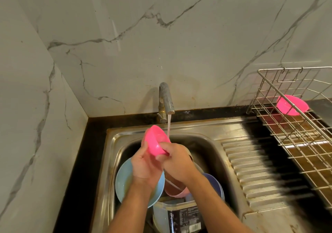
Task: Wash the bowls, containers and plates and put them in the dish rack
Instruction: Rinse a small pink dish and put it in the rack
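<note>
I hold a bright pink bowl (pixel 155 141) tilted on its side over the steel sink (pixel 201 142), just left of the running water from the tap (pixel 166 100). My left hand (pixel 144 164) grips the bowl from below. My right hand (pixel 177 162) grips its right rim, fingers curled over the edge. Beneath my hands the sink holds a light blue plate (pixel 124 182), a pale pink bowl (pixel 175 187), a blue bowl (pixel 213 182) and a clear plastic container (pixel 177 214) with a dark label. A second pink bowl (pixel 292 105) lies in the wire dish rack (pixel 296 135) on the right.
The ribbed steel drainboard (pixel 255 171) lies between the sink and the rack. Marble walls close the corner at the left and back. A black counter edge (pixel 79 160) runs along the sink's left side.
</note>
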